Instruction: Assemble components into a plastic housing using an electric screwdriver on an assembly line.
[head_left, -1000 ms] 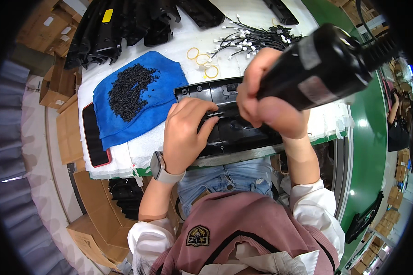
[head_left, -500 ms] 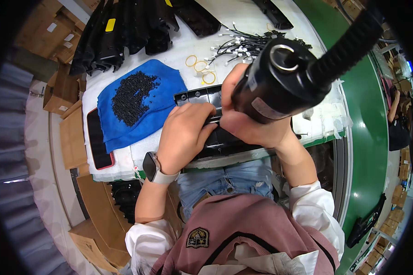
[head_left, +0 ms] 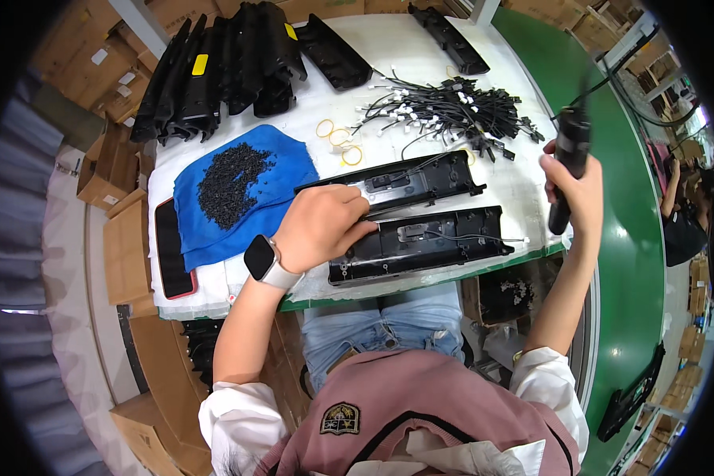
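Two long black plastic housings lie side by side with their hollow insides up: a far housing (head_left: pixel 440 182) and a near housing (head_left: pixel 452 252). Inside each sits a small module with a thin cable. My left hand (head_left: pixel 323 222), a watch on its wrist, is at their left ends; its bent fingers grip the far housing's near edge, with the thumb by the near housing. In my right hand (head_left: pixel 579 190) is a black electric screwdriver (head_left: pixel 573 139), held upright and away from the housings at the table's right side. Small black screws (head_left: pixel 232 184) lie heaped on a blue cloth (head_left: pixel 194 238).
Black cables with white connectors (head_left: pixel 468 111) are piled beyond the housings, beside yellow rubber bands (head_left: pixel 339 136). More black housings (head_left: pixel 238 63) stand stacked at the far left; single ones lie farther right. A phone (head_left: pixel 170 246) rests at the table's left edge.
My right hand has swung the electric screwdriver right and down, away from above the housings, uncovering them and the cable pile. My left hand stays at the housings' left ends.
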`<state>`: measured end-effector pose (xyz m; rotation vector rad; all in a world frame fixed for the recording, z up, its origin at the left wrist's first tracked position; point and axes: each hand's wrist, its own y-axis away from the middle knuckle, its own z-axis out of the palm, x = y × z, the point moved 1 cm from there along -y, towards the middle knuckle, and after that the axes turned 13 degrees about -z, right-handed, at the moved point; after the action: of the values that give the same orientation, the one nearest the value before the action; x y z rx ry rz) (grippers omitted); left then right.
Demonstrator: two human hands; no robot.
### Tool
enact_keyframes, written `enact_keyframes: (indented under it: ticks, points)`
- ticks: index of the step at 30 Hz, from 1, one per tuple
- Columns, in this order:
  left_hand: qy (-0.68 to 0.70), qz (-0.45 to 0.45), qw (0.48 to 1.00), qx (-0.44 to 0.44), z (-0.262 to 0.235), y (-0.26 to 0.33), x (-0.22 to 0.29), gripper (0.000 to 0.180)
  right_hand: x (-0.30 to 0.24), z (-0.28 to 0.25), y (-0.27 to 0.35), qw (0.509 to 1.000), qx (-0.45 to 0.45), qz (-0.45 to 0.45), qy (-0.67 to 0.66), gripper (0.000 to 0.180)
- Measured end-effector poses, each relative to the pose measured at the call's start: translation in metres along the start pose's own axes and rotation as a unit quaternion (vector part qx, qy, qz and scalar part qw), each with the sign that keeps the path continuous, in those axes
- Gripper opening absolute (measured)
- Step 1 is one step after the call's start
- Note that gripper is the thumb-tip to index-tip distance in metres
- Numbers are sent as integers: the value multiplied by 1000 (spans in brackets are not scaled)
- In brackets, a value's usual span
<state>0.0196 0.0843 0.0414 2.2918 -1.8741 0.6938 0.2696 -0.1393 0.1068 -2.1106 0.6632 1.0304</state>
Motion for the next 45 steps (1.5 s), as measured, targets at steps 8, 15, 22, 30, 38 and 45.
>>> enact_keyframes:
  ticks: [8,15,22,30,38,45]
  points:
    - [-61,45,995,68,11,17,7,22,104,-33,-4,901,-1,63,429,51]
    - [-120,48,960,249,7,72,24,17,158,-55,4,871,2,17,491,72]
    - [222,-249,834,440,-18,217,35,21,170,-45,-13,808,-30,40,588,69]
    - [351,-553,429,622,96,479,-28,17,143,-38,-11,768,-34,79,635,68]
    - [89,-853,366,360,233,523,-173,36,143,-28,-5,735,-29,61,675,61]
    - [467,-610,634,87,321,469,-242,38,136,-13,5,729,-32,51,682,58]
